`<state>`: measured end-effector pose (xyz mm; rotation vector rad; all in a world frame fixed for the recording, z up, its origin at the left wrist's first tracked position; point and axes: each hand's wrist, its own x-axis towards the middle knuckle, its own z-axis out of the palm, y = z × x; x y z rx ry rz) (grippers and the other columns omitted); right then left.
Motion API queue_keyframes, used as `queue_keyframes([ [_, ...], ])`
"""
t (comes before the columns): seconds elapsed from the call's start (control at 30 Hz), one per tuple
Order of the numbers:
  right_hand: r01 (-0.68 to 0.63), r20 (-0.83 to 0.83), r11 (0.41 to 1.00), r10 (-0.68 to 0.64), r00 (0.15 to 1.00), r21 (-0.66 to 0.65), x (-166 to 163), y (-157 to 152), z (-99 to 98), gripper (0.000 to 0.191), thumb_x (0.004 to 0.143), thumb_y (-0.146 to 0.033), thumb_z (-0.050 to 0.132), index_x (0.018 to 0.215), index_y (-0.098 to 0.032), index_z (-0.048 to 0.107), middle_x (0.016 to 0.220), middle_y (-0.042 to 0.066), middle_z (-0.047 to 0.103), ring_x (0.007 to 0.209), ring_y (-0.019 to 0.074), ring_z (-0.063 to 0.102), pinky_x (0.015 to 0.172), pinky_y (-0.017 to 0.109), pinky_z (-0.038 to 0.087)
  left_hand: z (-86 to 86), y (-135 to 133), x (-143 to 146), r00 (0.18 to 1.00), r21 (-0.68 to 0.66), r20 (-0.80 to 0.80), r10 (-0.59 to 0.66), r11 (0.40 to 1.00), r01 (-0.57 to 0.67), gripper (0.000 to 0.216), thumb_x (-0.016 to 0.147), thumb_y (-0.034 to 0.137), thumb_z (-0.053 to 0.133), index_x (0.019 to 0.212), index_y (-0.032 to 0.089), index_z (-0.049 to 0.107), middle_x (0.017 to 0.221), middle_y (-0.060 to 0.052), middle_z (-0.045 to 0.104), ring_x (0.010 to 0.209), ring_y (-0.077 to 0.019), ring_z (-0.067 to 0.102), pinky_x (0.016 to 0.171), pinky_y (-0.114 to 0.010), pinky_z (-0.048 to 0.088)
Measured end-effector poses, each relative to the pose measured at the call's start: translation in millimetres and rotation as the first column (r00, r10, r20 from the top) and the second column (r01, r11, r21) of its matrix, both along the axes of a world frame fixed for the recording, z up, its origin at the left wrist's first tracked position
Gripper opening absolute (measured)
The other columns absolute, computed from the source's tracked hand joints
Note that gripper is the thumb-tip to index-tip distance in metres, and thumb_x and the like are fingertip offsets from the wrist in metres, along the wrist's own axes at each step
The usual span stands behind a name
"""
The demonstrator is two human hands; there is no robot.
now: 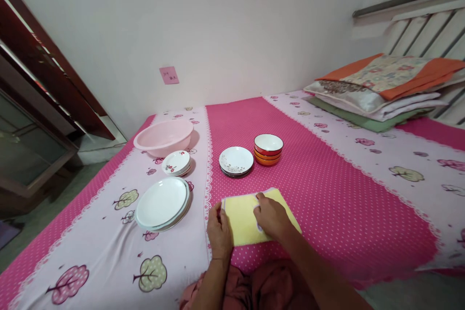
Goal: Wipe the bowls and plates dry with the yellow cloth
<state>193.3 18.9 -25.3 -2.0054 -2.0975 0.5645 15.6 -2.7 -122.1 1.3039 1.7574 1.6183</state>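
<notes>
A yellow cloth [244, 215] lies flat on the pink dotted bed cover [327, 189] right in front of me. My left hand [219, 232] rests at the cloth's left edge with its fingers curled on that edge. My right hand [271, 215] lies on top of the cloth, fingers pinching its upper edge. Beyond the cloth sit a stack of small floral plates [236, 160] and a stack of red and orange bowls [268, 148].
To the left are a stack of large white plates [162, 202], a stack of small flowered plates [176, 162] and a pink basin [163, 136]. Folded bedding [381, 87] is piled at the back right. A dark wooden cabinet [32, 106] stands at far left.
</notes>
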Motion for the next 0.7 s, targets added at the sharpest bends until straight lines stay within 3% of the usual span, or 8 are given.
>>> queue_keyframes([
  [0.1, -0.011, -0.019, 0.999, 0.011, 1.0, 0.035, -1.0, 1.3, 1.5, 0.031, 0.096, -0.024, 0.053, 0.123, -0.014, 0.065, 0.115, 0.017, 0.077, 0.103, 0.0288, 0.074, 0.082, 0.034, 0.047, -0.5, 0.3, 0.0, 1.0, 0.008, -0.001, -0.006, 1.0, 0.006, 0.034, 0.097, 0.04, 0.054, 0.12, 0.019, 0.067, 0.112, -0.012, 0.076, 0.103, -0.0265, 0.071, 0.095, -0.042, 0.054],
  [0.27, -0.072, -0.037, 0.99, 0.077, 0.996, 0.118, -24.0, 6.0, -1.8, 0.047, 0.088, -0.01, 0.061, 0.135, -0.013, 0.059, 0.135, 0.021, 0.067, 0.115, 0.0296, 0.069, 0.089, 0.034, 0.047, 0.5, -0.2, 0.5, 1.0, 0.014, -0.01, -0.011, 1.0, 0.011, 0.034, 0.097, 0.038, 0.053, 0.121, 0.018, 0.067, 0.113, -0.013, 0.076, 0.103, -0.0271, 0.07, 0.094, -0.044, 0.055],
  [0.33, -0.08, -0.066, 0.988, 0.089, 0.994, 0.135, -29.1, 10.5, -4.0, 0.04, 0.089, -0.008, 0.061, 0.128, -0.012, 0.063, 0.127, 0.021, 0.07, 0.109, 0.0291, 0.071, 0.086, 0.033, 0.046, 0.9, -0.5, 0.7, 1.0, 0.012, -0.011, -0.007, 1.0, 0.007, 0.034, 0.098, 0.038, 0.052, 0.121, 0.018, 0.066, 0.113, -0.013, 0.076, 0.103, -0.0272, 0.07, 0.094, -0.044, 0.055],
  [0.43, -0.05, -0.153, 0.986, 0.075, 0.985, 0.162, -28.1, 18.0, -8.8, 0.016, 0.097, -0.021, 0.058, 0.109, -0.014, 0.067, 0.101, 0.016, 0.077, 0.091, 0.026, 0.073, 0.076, 0.032, 0.046, 1.1, -0.7, 1.1, 1.0, 0.007, -0.009, -0.007, 1.0, 0.007, 0.034, 0.098, 0.038, 0.051, 0.12, 0.018, 0.067, 0.113, -0.014, 0.076, 0.103, -0.0271, 0.07, 0.094, -0.045, 0.055],
  [0.5, -0.045, -0.234, 0.982, 0.088, 0.968, 0.185, -24.6, 21.7, -13.6, 0.018, 0.102, -0.031, 0.054, 0.104, -0.017, 0.065, 0.089, 0.01, 0.076, 0.081, 0.0221, 0.072, 0.07, 0.029, 0.046, 1.1, -0.8, 1.3, 1.0, 0.008, -0.007, -0.005, 1.0, 0.005, 0.034, 0.098, 0.037, 0.05, 0.12, 0.018, 0.067, 0.113, -0.014, 0.076, 0.103, -0.0271, 0.07, 0.094, -0.044, 0.055],
  [0.6, -0.072, -0.334, 0.97, 0.148, 0.931, 0.23, -19.1, 21.0, -22.8, 0.023, 0.105, -0.034, 0.049, 0.113, -0.018, 0.063, 0.09, 0.005, 0.077, 0.074, 0.0175, 0.073, 0.067, 0.026, 0.05, 1.2, -0.6, 1.2, 1.0, 0.007, -0.002, 0.005, 1.0, -0.005, 0.034, 0.097, 0.037, 0.051, 0.12, 0.018, 0.067, 0.114, -0.013, 0.076, 0.105, -0.0268, 0.07, 0.095, -0.043, 0.054],
  [0.7, -0.083, -0.354, 0.944, 0.2, 0.913, 0.32, -15.5, 8.8, -32.1, 0.032, 0.108, -0.029, 0.039, 0.129, -0.016, 0.059, 0.11, 0.011, 0.077, 0.092, 0.0194, 0.075, 0.082, 0.03, 0.057, 1.1, 0.1, 0.9, 1.0, -0.002, 0.005, 0.012, 1.0, -0.012, 0.035, 0.097, 0.038, 0.05, 0.121, 0.018, 0.067, 0.115, -0.014, 0.076, 0.107, -0.0269, 0.07, 0.097, -0.044, 0.054],
])
